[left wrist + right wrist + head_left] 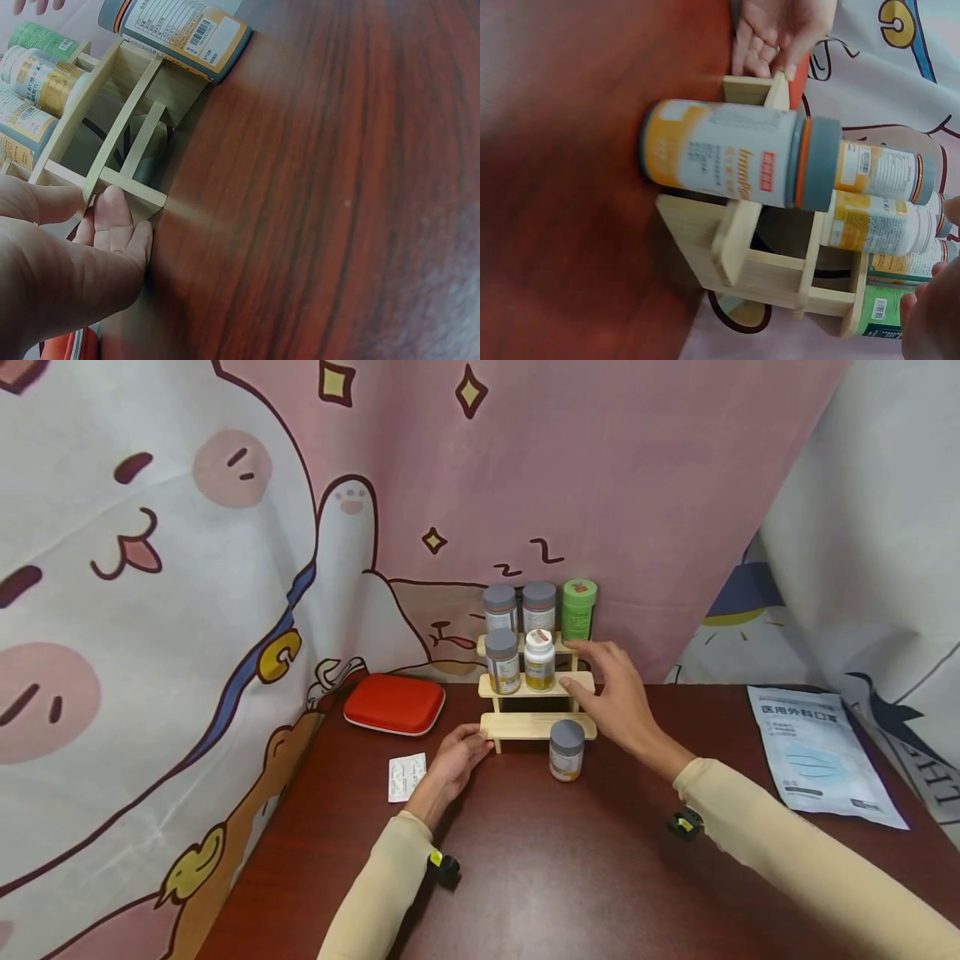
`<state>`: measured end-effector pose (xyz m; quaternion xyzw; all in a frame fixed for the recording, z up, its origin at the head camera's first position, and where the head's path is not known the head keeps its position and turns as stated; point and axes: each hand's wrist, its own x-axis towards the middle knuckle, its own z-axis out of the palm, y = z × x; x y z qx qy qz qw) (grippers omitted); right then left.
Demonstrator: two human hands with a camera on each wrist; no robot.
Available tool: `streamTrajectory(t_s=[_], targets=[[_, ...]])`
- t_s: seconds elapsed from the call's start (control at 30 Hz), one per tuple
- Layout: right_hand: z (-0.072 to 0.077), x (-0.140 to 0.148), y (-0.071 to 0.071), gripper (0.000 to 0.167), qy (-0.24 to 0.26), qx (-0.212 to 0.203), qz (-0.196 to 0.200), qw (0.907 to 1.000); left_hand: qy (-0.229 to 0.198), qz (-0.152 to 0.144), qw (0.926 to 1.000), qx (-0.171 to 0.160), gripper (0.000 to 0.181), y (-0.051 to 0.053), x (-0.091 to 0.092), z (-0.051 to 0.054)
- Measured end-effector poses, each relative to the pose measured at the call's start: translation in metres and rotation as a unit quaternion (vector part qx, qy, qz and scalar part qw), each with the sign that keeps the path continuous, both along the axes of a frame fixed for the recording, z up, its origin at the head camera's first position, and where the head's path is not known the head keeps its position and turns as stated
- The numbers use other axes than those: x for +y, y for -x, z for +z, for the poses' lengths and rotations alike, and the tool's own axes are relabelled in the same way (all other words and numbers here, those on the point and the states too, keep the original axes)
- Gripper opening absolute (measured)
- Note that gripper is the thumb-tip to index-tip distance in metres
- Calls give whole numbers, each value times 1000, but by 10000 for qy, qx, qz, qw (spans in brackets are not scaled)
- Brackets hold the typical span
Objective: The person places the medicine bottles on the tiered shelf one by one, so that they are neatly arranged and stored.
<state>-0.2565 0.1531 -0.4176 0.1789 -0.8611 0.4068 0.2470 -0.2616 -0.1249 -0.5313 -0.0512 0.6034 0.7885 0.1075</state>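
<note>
A three-step wooden display rack (525, 725) stands near the back of the table. My left hand (453, 764) pinches the left end of its lowest step, thumb above and fingers below. Beside the rack's right side my right hand (618, 697) has its fingers spread near the upper steps, holding nothing. The middle step carries a grey-lidded bottle (502, 667) and a white-capped bottle (539, 667). On the top step are two grey-lidded bottles, one at left (500, 606), and a green bottle (578, 614). Another grey-lidded bottle (720, 150) stands upright on the table before the rack.
A red zip case (393, 703) lies to the rack's left, with a white blister pack (407, 777) in front of it. At the far right lies a face mask packet (821, 756). A patterned curtain (637, 485) hangs behind the table.
</note>
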Motion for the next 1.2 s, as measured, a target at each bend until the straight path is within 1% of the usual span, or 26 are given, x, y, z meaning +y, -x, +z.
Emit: streamTrajectory(t_s=[0.17,0.33,0.5,0.57,0.73,0.83,0.97,1.13,1.2], targets=[[-11,7,-16,56,26,-189,203,9996,-20,25,10000,-18,27,0,1,1],[-20,15,-28,58,107,-500,482,9975,-15,-8,10000,29,29,0,1,1],[-35,21,-35,60,-150,-740,712,9946,-6,18,10000,-2,28,-1,1,1],[-40,23,-37,60,-251,-817,864,9926,-12,35,10000,-44,26,0,1,1],[-51,23,-40,62,-394,-943,1281,9865,-49,34,10000,-71,23,0,0,0],[-56,22,-40,64,-421,-1085,1422,9830,-48,21,10000,-32,25,-1,0,0],[-60,22,-39,67,-402,-1261,1501,9798,-59,-18,10000,25,29,-1,1,1],[-66,20,-36,65,-295,-1293,1541,9791,-58,-21,10000,50,27,-2,1,2],[-68,18,-35,64,-237,-1293,1566,9789,-79,39,10000,19,24,-2,-1,2]])
